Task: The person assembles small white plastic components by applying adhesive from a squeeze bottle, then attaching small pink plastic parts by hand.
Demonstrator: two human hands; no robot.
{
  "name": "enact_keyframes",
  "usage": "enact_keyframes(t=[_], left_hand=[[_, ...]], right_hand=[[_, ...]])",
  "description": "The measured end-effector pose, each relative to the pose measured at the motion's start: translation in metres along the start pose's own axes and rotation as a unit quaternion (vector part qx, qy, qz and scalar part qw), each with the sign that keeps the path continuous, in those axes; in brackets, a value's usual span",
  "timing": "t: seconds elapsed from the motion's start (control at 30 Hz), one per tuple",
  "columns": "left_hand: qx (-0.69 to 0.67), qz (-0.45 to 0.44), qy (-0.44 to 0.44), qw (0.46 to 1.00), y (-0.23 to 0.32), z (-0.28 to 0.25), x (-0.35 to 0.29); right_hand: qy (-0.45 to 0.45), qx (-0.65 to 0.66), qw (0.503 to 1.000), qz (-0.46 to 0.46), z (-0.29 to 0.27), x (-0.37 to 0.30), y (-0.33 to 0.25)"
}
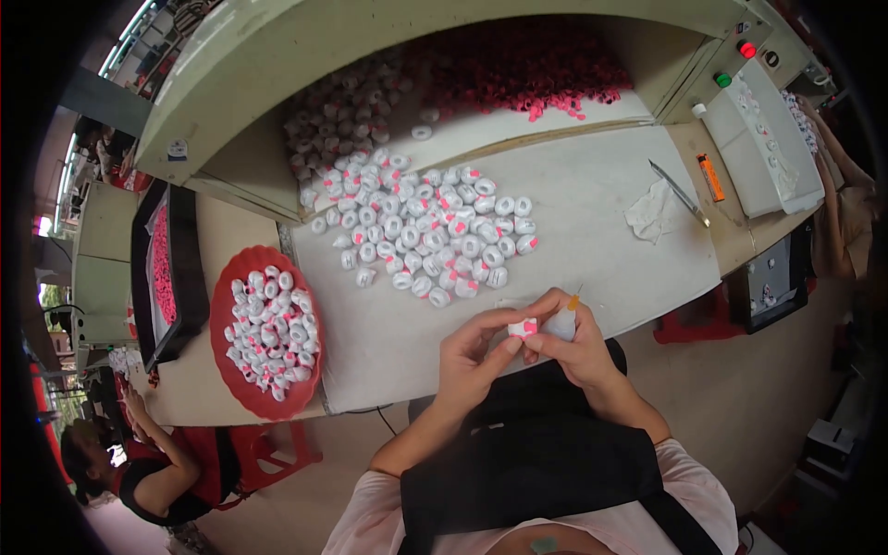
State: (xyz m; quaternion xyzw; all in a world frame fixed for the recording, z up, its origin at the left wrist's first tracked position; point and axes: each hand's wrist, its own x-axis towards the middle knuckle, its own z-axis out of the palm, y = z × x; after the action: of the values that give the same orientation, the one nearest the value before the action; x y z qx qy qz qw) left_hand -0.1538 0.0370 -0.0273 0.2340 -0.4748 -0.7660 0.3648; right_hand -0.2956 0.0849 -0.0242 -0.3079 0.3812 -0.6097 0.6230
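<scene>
In front of my chest, over the table's near edge, both hands meet. My left hand (474, 361) pinches a small white piece with pink patches (524, 329) between thumb and fingers. The fingertips of my right hand (589, 359) touch the same piece. Tucked in that right hand is a small translucent squeeze bottle (562, 324) with an orange needle tip (573, 302) pointing up. Beyond the hands spreads a heap of white ring-like pieces (425, 227), many with pink parts, on the white table sheet (592, 222).
A red scalloped tray (268, 405) of similar pieces stands left. Under the pale green machine hood (425, 32) lie pink pieces (536, 79). To the right are a crumpled tissue (652, 213), a pointed metal tool (680, 194), an orange lighter (710, 178) and a plastic bin (800, 190). People sit at both sides.
</scene>
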Motion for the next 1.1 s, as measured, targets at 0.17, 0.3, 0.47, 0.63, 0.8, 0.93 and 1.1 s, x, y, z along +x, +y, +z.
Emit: enact_keyframes(t=[0.17,0.3,0.47,0.63,0.8,0.93,1.1], left_hand=[[-0.006,-0.015,0.037,0.999,-0.011,0.005,-0.003],[0.030,0.033,0.062,0.997,0.002,0.001,-0.016],[0.013,0.038,0.059,0.997,-0.001,0.015,-0.005],[0.025,0.097,0.042,0.994,-0.012,-0.002,-0.008],[0.031,0.077,0.068,0.994,-0.004,0.009,-0.019],[0.025,0.091,0.023,0.995,-0.014,-0.004,-0.020],[0.043,0.024,0.059,0.997,-0.003,-0.005,-0.018]], right_hand=[[-0.009,-0.015,1.000,0.026,-0.006,-0.007,-0.007],[-0.060,-0.075,0.995,-0.022,0.003,-0.005,-0.001],[-0.035,-0.044,0.998,-0.009,-0.003,-0.008,-0.001],[-0.057,-0.035,0.998,-0.004,0.003,-0.006,-0.002],[-0.075,0.020,0.997,0.013,0.004,-0.010,-0.001],[-0.085,-0.008,0.996,0.024,0.002,-0.018,-0.005],[-0.065,0.002,0.996,0.055,0.008,-0.008,-0.008]])
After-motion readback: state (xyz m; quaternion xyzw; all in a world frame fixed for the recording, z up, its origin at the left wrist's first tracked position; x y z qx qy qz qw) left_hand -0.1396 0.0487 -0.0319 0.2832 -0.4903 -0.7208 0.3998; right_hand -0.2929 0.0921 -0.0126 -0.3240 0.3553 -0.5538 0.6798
